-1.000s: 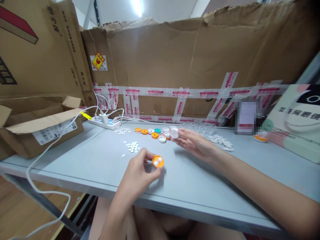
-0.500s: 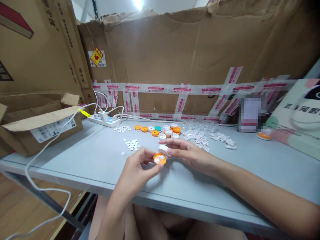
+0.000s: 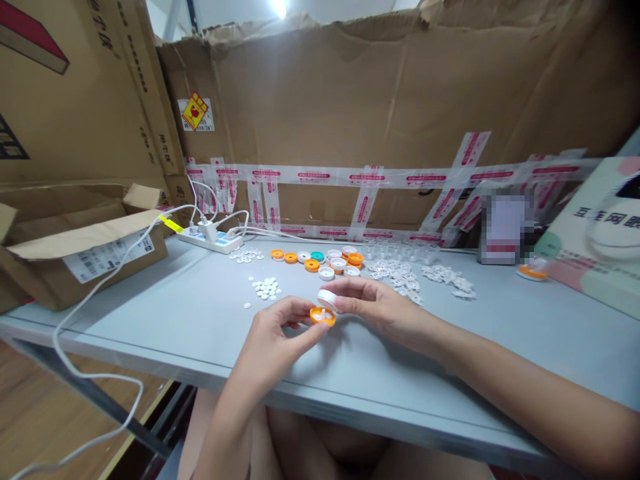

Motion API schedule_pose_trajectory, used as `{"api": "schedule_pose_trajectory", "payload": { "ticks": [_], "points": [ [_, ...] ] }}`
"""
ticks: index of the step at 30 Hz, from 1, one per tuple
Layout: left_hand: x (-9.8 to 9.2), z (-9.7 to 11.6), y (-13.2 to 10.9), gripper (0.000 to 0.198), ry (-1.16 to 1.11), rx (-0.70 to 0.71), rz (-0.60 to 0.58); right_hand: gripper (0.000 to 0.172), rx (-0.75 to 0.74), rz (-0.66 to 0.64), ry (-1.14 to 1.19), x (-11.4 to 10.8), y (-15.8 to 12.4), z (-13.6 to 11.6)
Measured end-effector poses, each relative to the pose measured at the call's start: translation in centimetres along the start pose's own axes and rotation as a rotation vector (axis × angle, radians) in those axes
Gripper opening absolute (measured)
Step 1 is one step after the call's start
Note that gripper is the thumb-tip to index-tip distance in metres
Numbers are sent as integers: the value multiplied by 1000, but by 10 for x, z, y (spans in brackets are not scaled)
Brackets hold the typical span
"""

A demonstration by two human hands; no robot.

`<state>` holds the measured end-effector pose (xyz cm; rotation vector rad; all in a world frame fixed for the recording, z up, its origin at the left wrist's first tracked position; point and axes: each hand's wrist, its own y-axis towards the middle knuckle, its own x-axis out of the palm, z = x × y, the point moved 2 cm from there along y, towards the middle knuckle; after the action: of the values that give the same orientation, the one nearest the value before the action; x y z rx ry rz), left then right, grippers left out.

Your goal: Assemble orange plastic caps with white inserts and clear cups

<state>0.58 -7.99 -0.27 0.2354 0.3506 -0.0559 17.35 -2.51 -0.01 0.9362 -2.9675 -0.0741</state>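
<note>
My left hand (image 3: 283, 330) grips a round orange cap (image 3: 323, 317) by its rim, with small white pieces lying inside it. Just above and touching or nearly touching it, my right hand (image 3: 373, 303) holds a round white cap (image 3: 327, 299) between thumb and fingers, tilted so that its side faces me. Beyond the hands stands a cluster of round orange, white and teal caps (image 3: 317, 256). Small white discs (image 3: 267, 288) are scattered to the left of the hands.
Flat white pieces (image 3: 447, 279) and clear round containers (image 3: 400, 251) lie at the back right. A power strip (image 3: 213, 239) with white cables sits at the back left beside an open cardboard box (image 3: 83, 243). A blurred-out upright object (image 3: 505, 227) stands near a leaning printed box (image 3: 595, 233).
The orange cap has tipped flatter, so its opening faces more upward. Both hands stay close together, the right still holding the white cap.
</note>
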Motion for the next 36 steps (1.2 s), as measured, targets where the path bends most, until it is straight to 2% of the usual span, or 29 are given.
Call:
{"api": "schedule_pose_trajectory", "payload": {
  "ticks": [7,17,26,36],
  "points": [
    [-1,-1,0,23,-37,-14,-23,31,14,30,-68,5,-2,-4],
    [-1,0,-1,29,-235,-63,-67,30,-5,67,-104,12,-5,-10],
    [-3,2,0,24,-340,-74,-84,26,-146,93,-197,16,-8,-16],
    [-2,1,0,20,-370,-66,-96,28,-218,88,-279,18,-11,-19]
  ]
}}
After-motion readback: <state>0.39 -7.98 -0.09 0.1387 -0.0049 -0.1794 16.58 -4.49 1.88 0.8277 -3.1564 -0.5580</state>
